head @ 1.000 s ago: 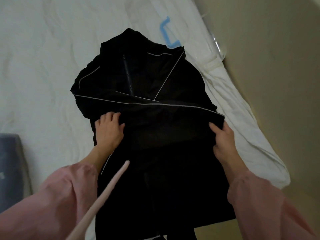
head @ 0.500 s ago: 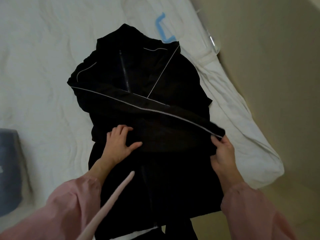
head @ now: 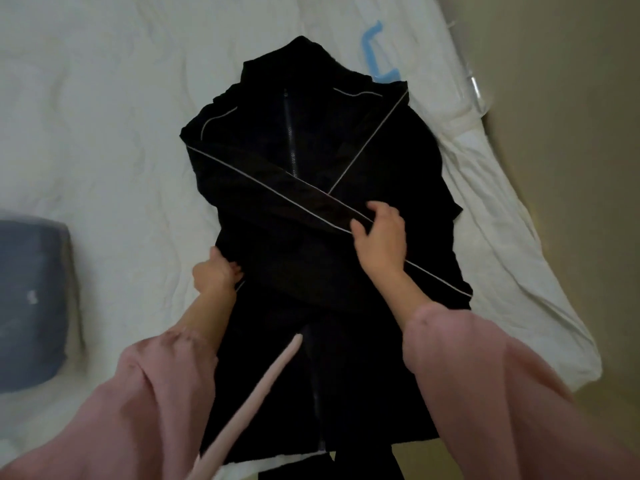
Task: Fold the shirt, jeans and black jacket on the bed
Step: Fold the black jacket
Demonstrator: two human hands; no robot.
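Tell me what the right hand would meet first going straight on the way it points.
The right hand, gripping the piped sleeve, points up-left across the black jacket; it would likely meet that sleeve's cloth first, then the zipper beyond.

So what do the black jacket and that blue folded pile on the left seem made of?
Black jacket: likely thin synthetic cloth, matte, draping in soft folds, with pale piping and a zip. Blue folded pile: probably denim, thick and dull blue-grey, though blur leaves it open.
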